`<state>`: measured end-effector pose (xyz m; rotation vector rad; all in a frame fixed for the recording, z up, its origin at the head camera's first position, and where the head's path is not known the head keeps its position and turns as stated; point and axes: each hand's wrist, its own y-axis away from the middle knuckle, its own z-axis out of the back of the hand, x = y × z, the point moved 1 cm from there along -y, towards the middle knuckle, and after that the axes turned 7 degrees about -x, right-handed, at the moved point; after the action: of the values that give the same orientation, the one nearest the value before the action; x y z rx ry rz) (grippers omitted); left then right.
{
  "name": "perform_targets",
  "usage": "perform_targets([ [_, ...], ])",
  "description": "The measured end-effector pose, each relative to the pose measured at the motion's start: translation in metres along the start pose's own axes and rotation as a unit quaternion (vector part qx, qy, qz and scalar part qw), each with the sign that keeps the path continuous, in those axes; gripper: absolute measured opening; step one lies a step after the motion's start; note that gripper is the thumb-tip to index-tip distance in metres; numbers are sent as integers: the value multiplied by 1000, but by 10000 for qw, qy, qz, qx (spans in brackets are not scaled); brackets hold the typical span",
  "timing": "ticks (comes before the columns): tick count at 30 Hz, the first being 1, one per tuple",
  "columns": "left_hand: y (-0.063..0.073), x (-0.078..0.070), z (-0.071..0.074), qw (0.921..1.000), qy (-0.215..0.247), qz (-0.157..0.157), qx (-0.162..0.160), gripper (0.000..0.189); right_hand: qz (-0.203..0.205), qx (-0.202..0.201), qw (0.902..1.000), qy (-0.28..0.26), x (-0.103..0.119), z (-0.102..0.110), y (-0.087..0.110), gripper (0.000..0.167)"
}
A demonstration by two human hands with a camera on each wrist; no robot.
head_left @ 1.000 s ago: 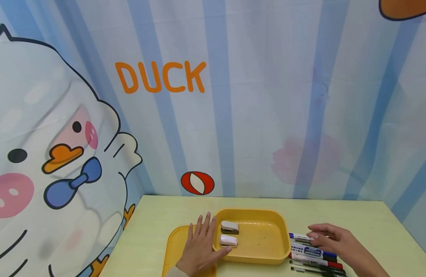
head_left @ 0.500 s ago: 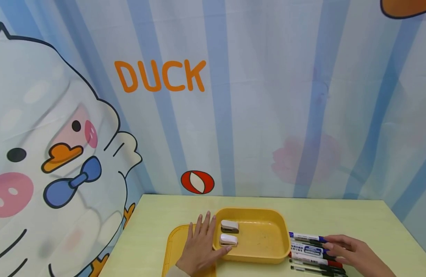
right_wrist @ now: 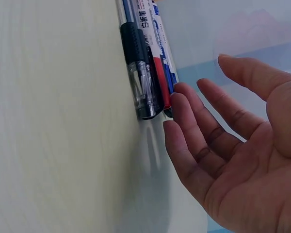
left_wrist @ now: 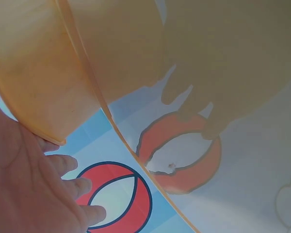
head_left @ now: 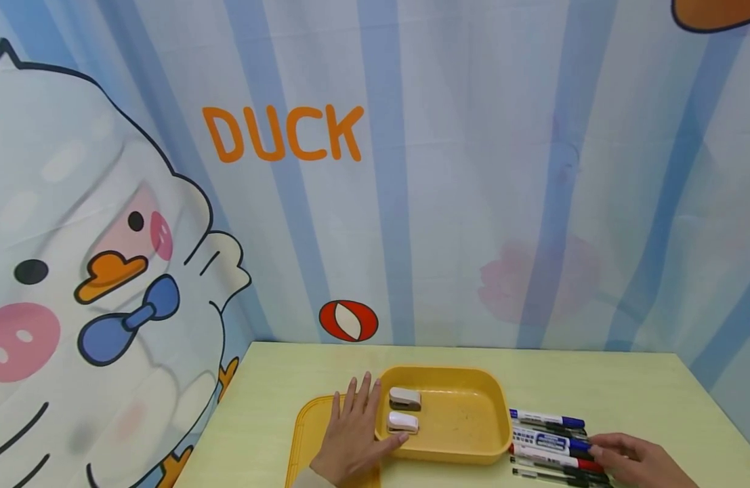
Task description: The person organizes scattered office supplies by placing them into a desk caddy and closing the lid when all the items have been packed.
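My left hand [head_left: 353,437] lies with fingers spread against the left side of a yellow tray [head_left: 466,458], over a flat yellow lid [head_left: 306,434]. Two small white staplers, one behind [head_left: 405,398] and one in front [head_left: 402,424], sit inside the tray. To its right, a blue-capped marker [head_left: 542,417], a thicker blue marker [head_left: 542,440], a red-capped marker [head_left: 551,459] and black-gripped pens [right_wrist: 133,46] lie side by side. My right hand [head_left: 637,457] is at their right ends, fingers loosely bent, fingertips [right_wrist: 177,99] at or touching the caps; nothing is pinched.
The pale yellow tabletop [head_left: 643,386] runs back to a striped blue curtain [head_left: 448,203] printed with a duck and letters. The pens' left ends lie close to the tray's right wall.
My right hand has moved right and toward me along the pens, from above their middle to their capped ends, uncovering the blue-capped marker. The left hand, tray and staplers stay put.
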<state>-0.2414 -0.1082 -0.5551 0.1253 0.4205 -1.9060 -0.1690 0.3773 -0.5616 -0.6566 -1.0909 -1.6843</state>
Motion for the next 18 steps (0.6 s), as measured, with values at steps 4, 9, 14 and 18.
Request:
perform_targets([
  [4, -1, -1, 2, 10000, 3, 22, 13, 103, -85, -223, 9997, 63, -6, 0, -3, 77],
  [9, -1, -1, 2, 10000, 4, 37, 8, 102, -34, -219, 9997, -138, -10, 1, -5, 73],
  [14, -1, 0, 1, 10000, 8, 6, -25, 102, -72, -304, 9995, -21, -13, 1, -10, 67],
  [18, -1, 0, 1, 10000, 18, -7, -35, 102, -126, -332, 9991, 234, -17, 0, -13, 66],
])
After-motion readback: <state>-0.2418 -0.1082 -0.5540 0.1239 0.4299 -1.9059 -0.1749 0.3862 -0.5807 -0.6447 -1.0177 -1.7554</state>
